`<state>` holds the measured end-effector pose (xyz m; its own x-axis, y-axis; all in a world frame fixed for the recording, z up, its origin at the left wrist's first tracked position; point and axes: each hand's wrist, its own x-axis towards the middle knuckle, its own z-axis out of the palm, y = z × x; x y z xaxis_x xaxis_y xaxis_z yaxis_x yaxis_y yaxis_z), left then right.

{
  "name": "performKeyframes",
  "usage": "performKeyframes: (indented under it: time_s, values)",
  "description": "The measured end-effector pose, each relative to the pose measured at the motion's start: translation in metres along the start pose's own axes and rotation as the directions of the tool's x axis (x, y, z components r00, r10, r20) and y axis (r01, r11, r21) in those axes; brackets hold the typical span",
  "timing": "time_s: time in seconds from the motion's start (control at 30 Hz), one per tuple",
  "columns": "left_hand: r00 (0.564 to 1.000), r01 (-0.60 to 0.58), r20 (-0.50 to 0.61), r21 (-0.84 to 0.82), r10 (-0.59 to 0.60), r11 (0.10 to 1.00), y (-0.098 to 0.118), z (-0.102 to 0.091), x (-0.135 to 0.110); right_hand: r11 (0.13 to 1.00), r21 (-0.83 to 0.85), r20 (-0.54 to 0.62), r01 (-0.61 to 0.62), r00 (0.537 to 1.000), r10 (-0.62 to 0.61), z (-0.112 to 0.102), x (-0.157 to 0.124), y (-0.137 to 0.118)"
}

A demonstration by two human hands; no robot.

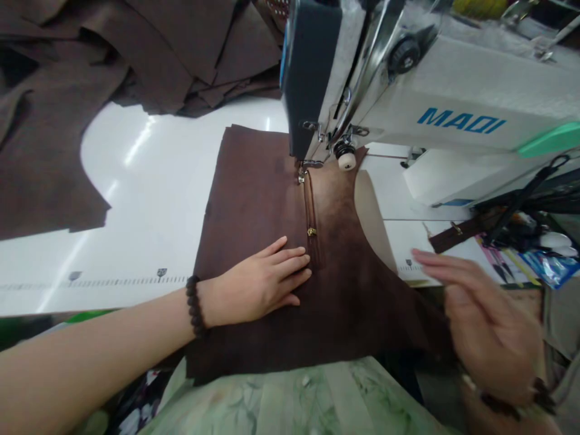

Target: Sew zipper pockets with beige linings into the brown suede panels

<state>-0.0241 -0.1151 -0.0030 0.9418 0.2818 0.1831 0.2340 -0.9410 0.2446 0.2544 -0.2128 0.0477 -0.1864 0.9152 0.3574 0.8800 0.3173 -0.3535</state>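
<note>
A dark brown panel of leather-like material lies under the head of a sewing machine. A zipper with a brass-coloured slider runs along it, its far end at the presser foot. My left hand rests flat on the panel, fingertips just left of the zipper's near end. Off the panel's right edge, my right hand is raised and slightly blurred, its fingers stretched out and nothing visible in them. The panel's near edge hangs over the table front towards my lap.
Brown cut pieces are heaped at the back left of the white table. On the right lie a short brown zipper strip, small scissors-like tools and a blue packet. A printed ruler scale follows the table's front edge.
</note>
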Motion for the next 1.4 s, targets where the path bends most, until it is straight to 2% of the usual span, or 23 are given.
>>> performKeyframes:
  time_s: [0.03,0.07,0.1,0.17,0.3,0.43,0.6,0.8,0.97,1.13,1.4]
  values:
    - [1.0,0.001,-0.003,0.004,-0.001,1.0,0.0,0.0,0.0,0.995,0.021,0.084,0.098,0.992,-0.099,0.005,0.004,-0.01]
    - [1.0,0.002,-0.006,0.008,-0.002,1.0,0.0,0.0,0.0,0.974,0.044,0.197,0.221,0.954,-0.225,0.011,0.009,-0.019]
    - [1.0,0.003,-0.008,0.011,-0.003,1.0,0.0,0.0,0.0,0.952,0.025,0.261,0.304,0.918,-0.3,0.02,0.014,-0.027]
    - [1.0,0.003,-0.006,0.014,-0.003,1.0,0.001,0.0,0.0,0.928,-0.054,0.337,0.368,0.882,-0.33,0.037,0.021,-0.035]
    - [1.0,0.003,-0.003,0.009,-0.003,1.0,0.001,-0.001,0.0,0.928,-0.108,0.358,0.357,0.885,-0.299,0.056,0.023,-0.032]
    - [1.0,0.012,0.009,0.008,-0.012,1.0,0.002,-0.003,0.0,0.926,-0.083,0.318,0.369,0.89,-0.326,0.058,0.018,-0.026]
    - [1.0,0.015,0.013,0.012,-0.015,1.0,0.002,-0.003,0.0,0.908,-0.093,0.332,0.408,0.873,-0.357,0.058,0.015,-0.026]
    - [1.0,0.01,0.012,0.027,-0.01,1.0,0.002,-0.003,-0.001,0.943,0.005,0.34,0.334,0.886,-0.316,0.052,0.039,-0.025]
    - [1.0,0.017,0.004,0.019,-0.017,1.0,0.002,-0.005,0.001,0.944,-0.112,0.298,0.31,0.917,-0.265,0.068,0.063,-0.018]
    - [1.0,0.024,-0.004,0.021,-0.024,1.0,0.003,-0.006,0.001,0.938,-0.163,0.302,0.305,0.921,-0.247,0.083,0.063,-0.012]
    - [0.998,0.058,-0.003,0.031,-0.058,0.998,0.007,-0.006,0.002,0.942,-0.153,0.305,0.298,0.921,-0.242,0.081,0.063,-0.015]
